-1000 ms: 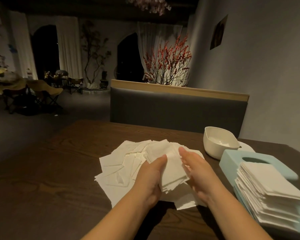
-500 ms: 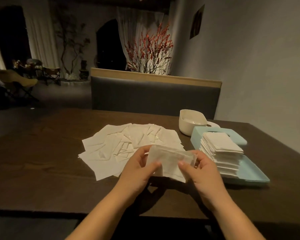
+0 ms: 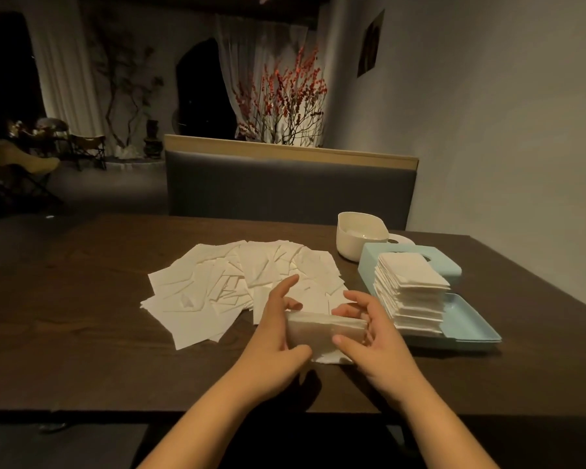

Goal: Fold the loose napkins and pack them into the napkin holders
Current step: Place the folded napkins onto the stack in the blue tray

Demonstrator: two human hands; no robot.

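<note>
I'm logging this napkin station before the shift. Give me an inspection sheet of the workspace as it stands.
Surface: dark wooden table.
Job's things: loose napkins spread at centre; small napkin bundle between both hands; folded stack in the blue holder; blue lid behind it.
Clutter: white bowl at the back right.
Grippers: left hand and right hand hold the bundle at its ends.
Cables: nothing seen.
Surroundings: grey bench, red-berry branches, folding chairs.
</note>
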